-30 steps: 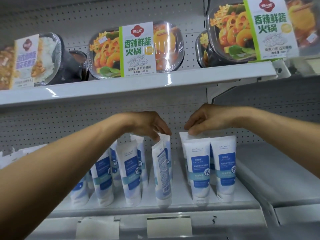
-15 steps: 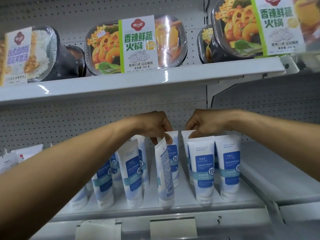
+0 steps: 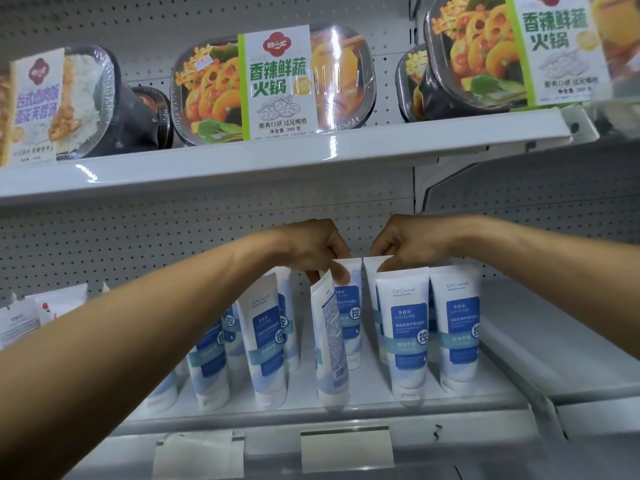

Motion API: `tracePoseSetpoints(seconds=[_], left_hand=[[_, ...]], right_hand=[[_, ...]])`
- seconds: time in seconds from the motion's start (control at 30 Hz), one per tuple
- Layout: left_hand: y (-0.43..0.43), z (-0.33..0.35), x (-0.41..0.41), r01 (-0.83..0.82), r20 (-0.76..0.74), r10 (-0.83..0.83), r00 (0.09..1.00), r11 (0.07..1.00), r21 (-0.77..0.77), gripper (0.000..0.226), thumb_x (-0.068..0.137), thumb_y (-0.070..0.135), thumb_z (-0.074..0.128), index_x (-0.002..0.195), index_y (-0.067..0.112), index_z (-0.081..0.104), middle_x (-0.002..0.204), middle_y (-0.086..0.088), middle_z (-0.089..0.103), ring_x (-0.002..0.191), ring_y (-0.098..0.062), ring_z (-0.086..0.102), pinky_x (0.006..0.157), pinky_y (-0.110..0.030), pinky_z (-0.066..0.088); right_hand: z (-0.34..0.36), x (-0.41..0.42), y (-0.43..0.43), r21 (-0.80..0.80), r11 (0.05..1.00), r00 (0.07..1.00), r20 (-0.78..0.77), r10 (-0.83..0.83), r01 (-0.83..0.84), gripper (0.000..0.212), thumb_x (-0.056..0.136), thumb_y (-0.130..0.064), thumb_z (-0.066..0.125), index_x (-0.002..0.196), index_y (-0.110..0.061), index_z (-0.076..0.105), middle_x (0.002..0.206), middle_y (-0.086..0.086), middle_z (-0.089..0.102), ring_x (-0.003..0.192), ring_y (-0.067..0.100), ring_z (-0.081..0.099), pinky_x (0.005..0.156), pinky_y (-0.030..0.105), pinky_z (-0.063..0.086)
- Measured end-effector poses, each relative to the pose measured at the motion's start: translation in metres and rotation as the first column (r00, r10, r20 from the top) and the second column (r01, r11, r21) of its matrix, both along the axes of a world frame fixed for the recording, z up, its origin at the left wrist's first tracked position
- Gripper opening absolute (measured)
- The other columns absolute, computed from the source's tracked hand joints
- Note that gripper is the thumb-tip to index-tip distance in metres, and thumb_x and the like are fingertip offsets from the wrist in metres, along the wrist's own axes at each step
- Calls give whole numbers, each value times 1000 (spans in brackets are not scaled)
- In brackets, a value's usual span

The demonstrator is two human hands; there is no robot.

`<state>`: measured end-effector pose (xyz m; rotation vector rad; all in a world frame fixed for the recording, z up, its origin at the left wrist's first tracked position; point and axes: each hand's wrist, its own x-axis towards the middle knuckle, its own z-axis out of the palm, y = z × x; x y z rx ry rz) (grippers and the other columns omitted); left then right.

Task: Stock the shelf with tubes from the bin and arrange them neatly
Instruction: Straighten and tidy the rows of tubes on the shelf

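Several white-and-blue tubes stand cap-down in rows on the lower white shelf (image 3: 346,412). My left hand (image 3: 311,249) pinches the top edge of a middle tube in the back row (image 3: 348,320). In front of it a tube (image 3: 330,348) stands turned sideways, its printed back showing. My right hand (image 3: 408,242) grips the crimped top of a back-row tube (image 3: 372,271) behind the front right tube (image 3: 405,337). Another front tube (image 3: 457,330) stands at the far right. The bin is out of view.
The upper shelf (image 3: 277,157) carries black hot-pot meal trays (image 3: 273,84) close above my hands. White packets (image 3: 38,313) stand at the far left of the lower shelf. Blank price-tag holders (image 3: 346,448) line the front rail. An adjoining grey shelf (image 3: 554,344) lies to the right.
My left hand shifted from the sideways front tube to the tube behind it. My right hand stayed on the back-row tube. The camera tilted slightly upward.
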<state>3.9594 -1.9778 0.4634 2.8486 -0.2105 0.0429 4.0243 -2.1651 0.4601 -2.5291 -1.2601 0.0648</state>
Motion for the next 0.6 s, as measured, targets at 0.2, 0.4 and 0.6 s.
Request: tracePoseSetpoints(seconds=[0.2, 0.4, 0.6], left_hand=[[-1, 0, -4, -14, -24, 14, 1000, 1000, 15, 27, 89, 24, 68, 114, 16, 69, 112, 1, 72, 96, -13, 69, 89, -31, 57], [-4, 15, -44, -21, 387, 0, 922, 999, 49, 24, 98, 26, 54, 120, 22, 62, 114, 5, 63, 102, -11, 60, 91, -26, 47], [-9, 15, -88, 74, 114, -111, 987, 954, 292, 65, 83, -13, 51, 115, 42, 65, 142, 16, 48, 134, -5, 41, 112, -32, 36]], right_hand=[[3, -2, -2, 24, 1000, 1000, -1, -11, 11, 21, 89, -29, 67, 109, -26, 70, 103, -15, 71, 94, 3, 65, 84, 20, 50], [11, -28, -28, 313, 948, 996, 78, 37, -59, 23, 90, -35, 64, 109, -24, 70, 103, -15, 71, 89, -6, 65, 79, 12, 48], [5, -52, -41, 65, 995, 995, 63, 75, -79, 29, 86, -42, 66, 112, -31, 67, 103, -19, 69, 92, -3, 65, 77, 14, 49]])
